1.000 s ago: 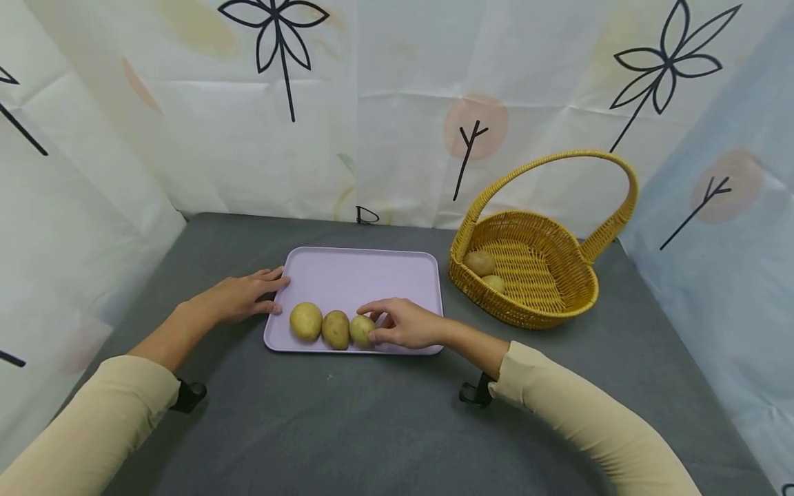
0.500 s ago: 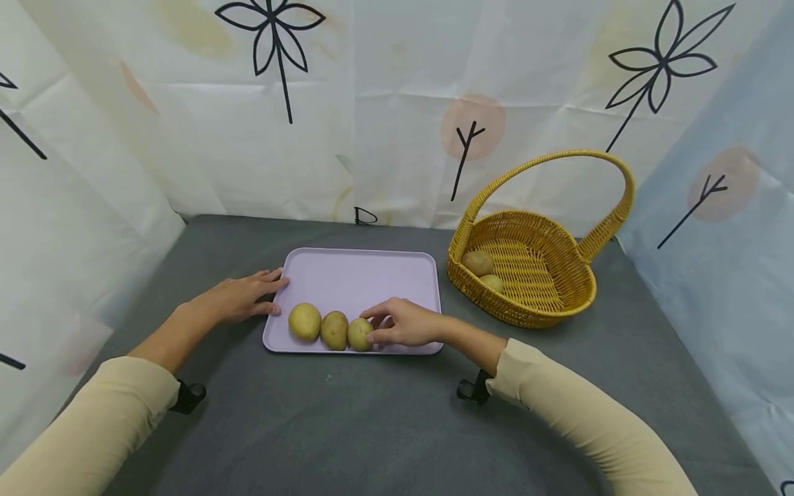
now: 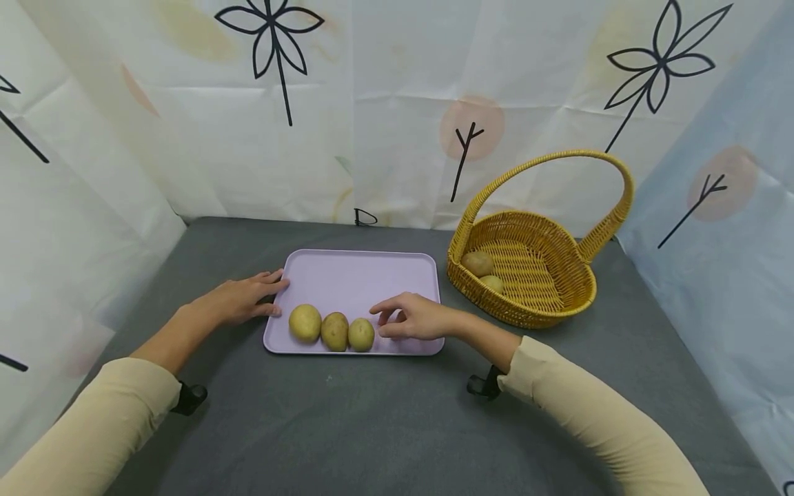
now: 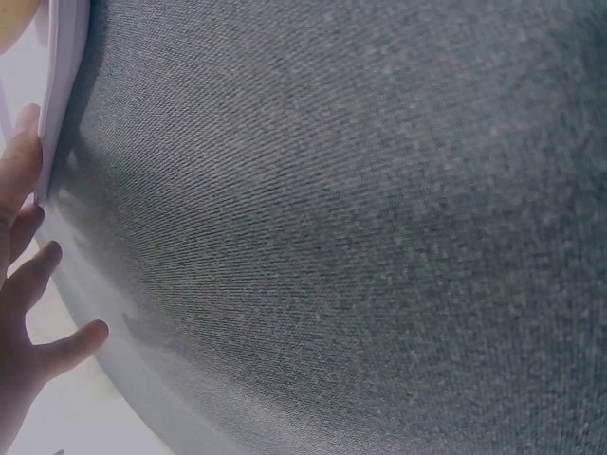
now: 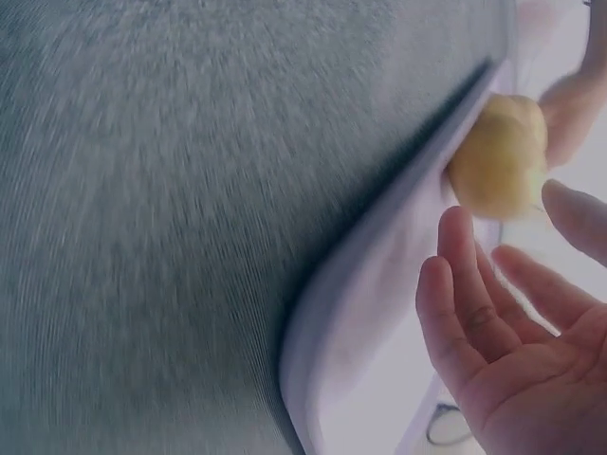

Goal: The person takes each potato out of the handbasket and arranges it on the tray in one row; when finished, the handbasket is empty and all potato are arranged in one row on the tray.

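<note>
Three potatoes (image 3: 335, 332) in a row along the near edge of the lilac tray (image 3: 366, 275) could roll if the right hand (image 3: 412, 318), fingers loosely bent and empty beside them, nudged one, or the left hand (image 3: 245, 297), fingers outstretched against the left edge, tilted it.

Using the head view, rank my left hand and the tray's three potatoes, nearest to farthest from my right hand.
1. Rightmost potato, just left of your right hand.
2. Middle potato, between the other two.
3. Leftmost potato, ending the row.
4. Left hand, at the left edge of the tray.
</note>
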Tool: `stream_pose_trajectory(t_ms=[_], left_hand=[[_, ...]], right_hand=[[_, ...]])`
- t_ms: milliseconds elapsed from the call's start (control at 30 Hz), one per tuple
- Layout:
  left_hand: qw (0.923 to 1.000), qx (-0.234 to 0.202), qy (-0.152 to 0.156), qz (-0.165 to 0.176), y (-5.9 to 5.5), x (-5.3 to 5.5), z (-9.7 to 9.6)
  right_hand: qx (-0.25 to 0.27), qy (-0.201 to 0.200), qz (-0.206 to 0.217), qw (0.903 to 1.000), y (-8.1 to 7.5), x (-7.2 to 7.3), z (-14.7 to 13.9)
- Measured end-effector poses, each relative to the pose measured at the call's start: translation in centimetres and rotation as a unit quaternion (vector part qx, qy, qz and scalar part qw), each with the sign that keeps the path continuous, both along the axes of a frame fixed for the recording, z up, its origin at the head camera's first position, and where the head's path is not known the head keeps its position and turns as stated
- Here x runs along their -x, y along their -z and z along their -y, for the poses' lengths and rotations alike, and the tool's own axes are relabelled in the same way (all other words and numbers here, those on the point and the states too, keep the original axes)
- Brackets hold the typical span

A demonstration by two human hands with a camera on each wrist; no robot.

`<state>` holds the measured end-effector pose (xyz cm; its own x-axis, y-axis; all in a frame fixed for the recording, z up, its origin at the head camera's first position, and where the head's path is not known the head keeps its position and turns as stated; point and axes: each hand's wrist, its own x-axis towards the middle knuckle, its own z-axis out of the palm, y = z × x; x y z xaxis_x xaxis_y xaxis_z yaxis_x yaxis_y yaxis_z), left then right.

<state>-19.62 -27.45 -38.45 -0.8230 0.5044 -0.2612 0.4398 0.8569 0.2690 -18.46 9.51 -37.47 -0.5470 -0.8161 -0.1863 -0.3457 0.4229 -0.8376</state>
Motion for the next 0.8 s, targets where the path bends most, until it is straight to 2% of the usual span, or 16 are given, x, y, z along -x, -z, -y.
stream_pose_trajectory(t_ms=[167, 400, 633, 800], left_hand=[[1.0000, 0.001, -0.001, 0.000, 0.2, 0.0, -0.1], [1.0000, 0.000, 0.002, -0.004, 0.1, -0.1, 0.1], [1.0000, -0.001, 0.003, -0.002, 0.1, 0.0, 0.1], [1.0000, 0.000, 0.006, -0.005, 0.1, 0.0, 0.1]], right_hand=[[0.023, -0.015, 0.003, 0.9996, -1.9, 0.6, -2.8], [0.034, 0.041, -0.010, 0.9985, -5.7, 1.8, -7.8], [-0.006, 0.037, 0.084, 0.9958, -8.3, 3.5, -13.3], [-0.031, 0.038, 0.109, 0.9928, -8.8, 5.1, -16.2]])
